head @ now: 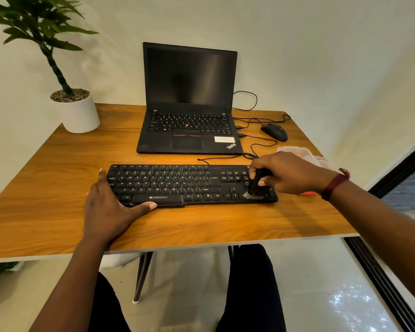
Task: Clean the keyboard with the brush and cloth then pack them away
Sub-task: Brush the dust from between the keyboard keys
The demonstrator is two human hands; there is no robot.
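Head view, the only one supplied.

The keyboard [192, 184] lies square on the wooden table [58, 188], in front of an open laptop [189, 104]. The left hand [108, 207] is spread flat over the keyboard's left end, fingers straight and thumb along the front edge beside the space bar, bracing it. The right hand [288, 173] has its fingers curled round the dark brush [256, 184] and grips it upright, tip down on the keys at the near right corner. A pale smear at the tip may be bristles or loosened dust; blur prevents a ruling. The cloth [304, 154], pale pink, lies on the table just behind the right hand, untouched.

Assessment: brushing is in hand; wiping and packing remain. To do the step well, keep the brace firm, work in short strokes along the key rows, and draw debris off one edge and not back between the keys. Pressure should be light, so that no keycaps lift.

Containers: a white pot [79, 113] at the far left corner holds gravel and a green plant. No case for the tools is identifiable; an orange-red edge [308, 193] shows beneath the right wrist, nature undetermined.
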